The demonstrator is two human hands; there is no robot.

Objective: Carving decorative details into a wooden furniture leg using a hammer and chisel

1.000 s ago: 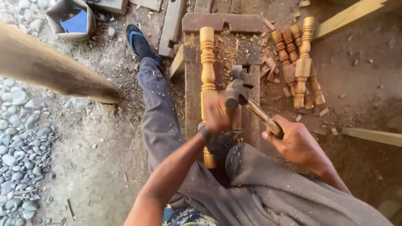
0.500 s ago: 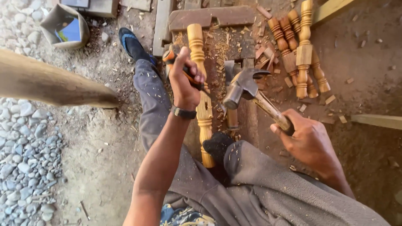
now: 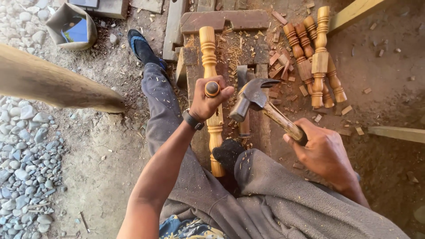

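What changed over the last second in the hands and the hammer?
The left hand left the hammer head, reached up the turned wooden spindle, then returned gripping a round-ended chisel handle. The hammer lifted slightly. The right hand kept its handle grip; the spindle stayed put.

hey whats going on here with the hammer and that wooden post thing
A person sits on the ground working on a turned wooden spindle that lies on a wooden block between their legs. The left hand holds a chisel upright against the spindle, grip closed around its handle. The right hand holds a claw hammer raised beside the chisel's top. More finished spindles lie on the dirt to the right, among wood chips.
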